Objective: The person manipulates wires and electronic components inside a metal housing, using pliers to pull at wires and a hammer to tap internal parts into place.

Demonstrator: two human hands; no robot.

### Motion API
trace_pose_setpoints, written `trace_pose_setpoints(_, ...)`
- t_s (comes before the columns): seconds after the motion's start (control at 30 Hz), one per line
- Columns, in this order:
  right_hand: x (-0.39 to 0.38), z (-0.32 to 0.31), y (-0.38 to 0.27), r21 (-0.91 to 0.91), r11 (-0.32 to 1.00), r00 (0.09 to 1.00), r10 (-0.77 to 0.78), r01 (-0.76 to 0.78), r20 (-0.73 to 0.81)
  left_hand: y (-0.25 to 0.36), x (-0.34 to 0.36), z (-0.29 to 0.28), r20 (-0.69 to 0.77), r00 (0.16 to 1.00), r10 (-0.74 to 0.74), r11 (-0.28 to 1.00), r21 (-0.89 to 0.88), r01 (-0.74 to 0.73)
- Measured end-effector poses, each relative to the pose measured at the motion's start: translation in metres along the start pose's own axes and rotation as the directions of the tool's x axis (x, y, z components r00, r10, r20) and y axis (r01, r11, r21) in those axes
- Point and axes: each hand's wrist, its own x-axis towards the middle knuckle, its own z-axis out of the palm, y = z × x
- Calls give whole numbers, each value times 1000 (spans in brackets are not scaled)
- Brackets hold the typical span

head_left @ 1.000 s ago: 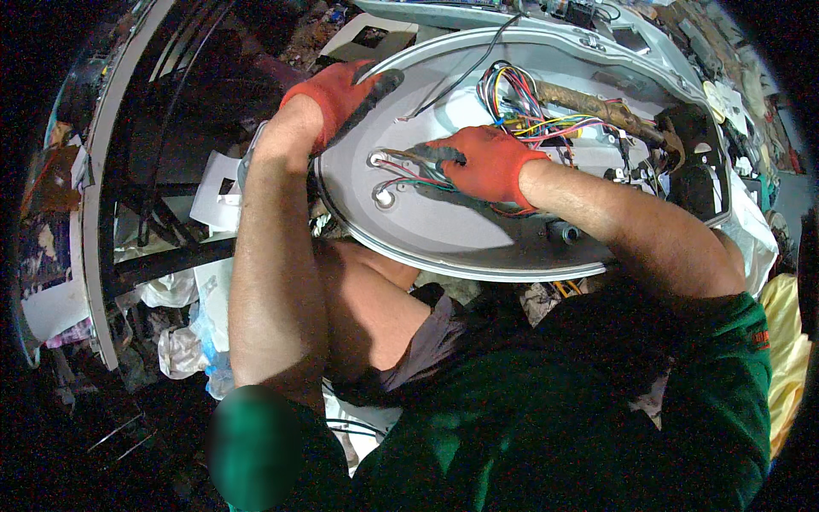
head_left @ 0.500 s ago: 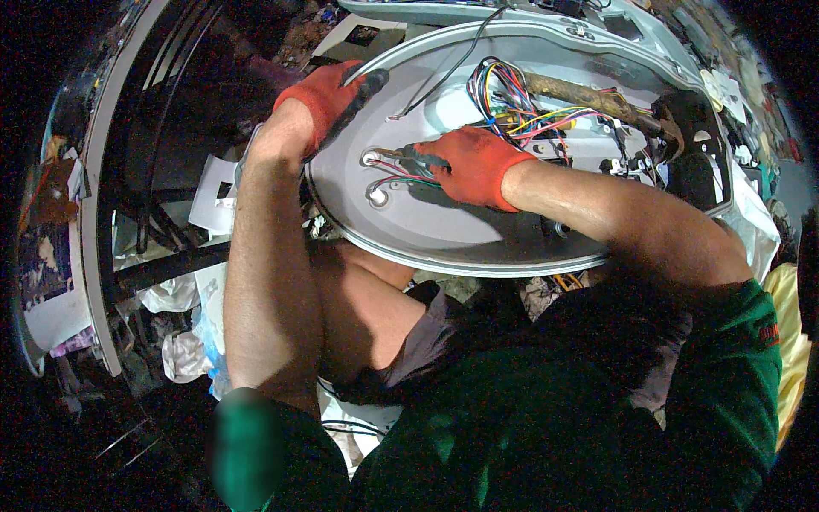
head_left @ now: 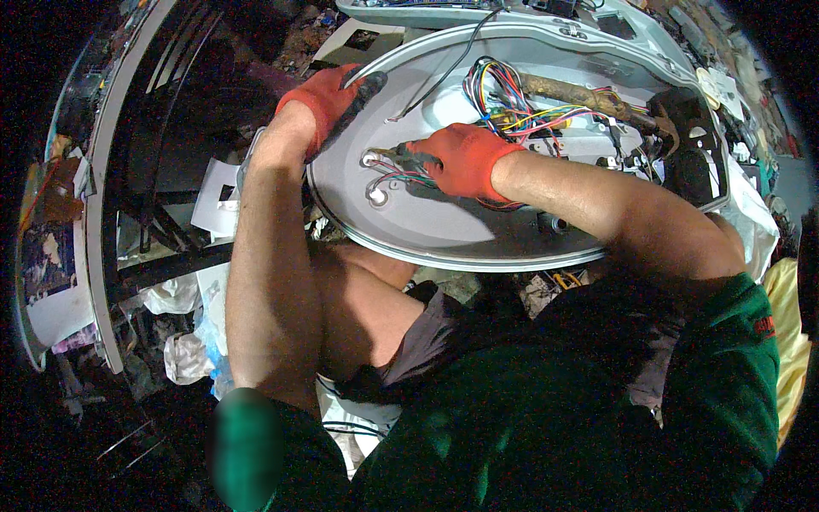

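A large grey oval plastic housing (head_left: 461, 243) lies open-side up in front of me. My left hand (head_left: 337, 107), in a red glove with dark fingers, is closed on its upper left rim. My right hand (head_left: 465, 162), gloved the same way, is inside, closed around a slim dark tool (head_left: 388, 155); its exact kind is hard to make out. The tool's end is at a small round fitting (head_left: 369, 160) in the housing floor. Thin coloured wires (head_left: 401, 177) run from under my right hand toward a second round fitting (head_left: 376, 197).
A bundle of multicoloured wires (head_left: 496, 90) and a worn brown rod (head_left: 589, 96) lie in the housing's far part. A black cable (head_left: 448, 72) crosses its far rim. A black metal frame (head_left: 171, 264) stands at left, with scraps and bags around.
My right hand has shifted slightly left and up, its tool still at the same fitting. My left hand keeps its hold on the rim.
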Motion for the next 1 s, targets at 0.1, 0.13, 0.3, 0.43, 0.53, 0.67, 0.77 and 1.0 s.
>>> trace_pose_setpoints(0.1,2,-6,7,-10,999,999,-33,33,-37,2,0,1,10,997,-80,996,-44,81)
trace_pose_setpoints(0.13,2,-7,10,-19,999,997,-50,49,-66,2,3,-3,48,996,-70,994,-76,73)
trace_pose_setpoints(0.3,-9,-23,1,96,994,998,53,-57,46,12,-5,-16,192,970,-147,966,-184,183)
trace_pose_setpoints(0.43,-10,-16,5,67,997,999,49,-48,-7,5,0,-13,176,981,-81,994,-62,93)
trace_pose_setpoints(0.53,-10,-14,3,52,998,999,34,-33,-12,-8,6,-8,157,988,-15,1000,2,15)
trace_pose_setpoints(0.67,-13,-17,-3,49,998,999,36,-37,5,-15,5,-3,70,997,18,1000,6,-19)
trace_pose_setpoints(0.77,-14,-9,3,13,1000,999,19,-18,-49,-11,3,-2,38,998,47,999,7,-47)
trace_pose_setpoints(1.0,-15,-6,0,11,999,998,32,-32,-55,-6,0,-5,53,999,-12,997,-71,16)
